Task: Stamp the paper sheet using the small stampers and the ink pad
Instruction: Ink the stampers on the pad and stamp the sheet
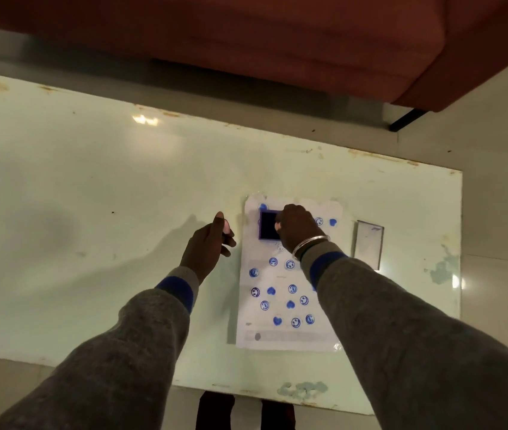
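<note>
Most of the table (91,181) in front of you is bare, pale green glossy surface, with wide free room from the left edge to the middle; its rim is chipped and rust-marked along the far edge and the near right corner. Beyond the far edge stands a reddish-brown sofa (277,41) on a pale floor. The paper sheet (280,333) lies toward the table's right side, its long edges running near to far, its near edge short of the table's near edge. Blue round and heart-shaped stamp marks (292,288) cover it; a grey printed band near its lower edge is too blurred to read. Just right of the sheet, apart from it, lies a small flat clear rectangle (369,245), close to the table's right edge. The ink pad (267,225), purple-framed and dark inside, sits on the sheet's far left corner. Your right hand (296,231) is curled over the pad's right edge; whether it grips a stamper I cannot tell. Your left hand (210,243) hovers just left of the sheet, fingers loosely closed around something small and pale at the fingertips.
</note>
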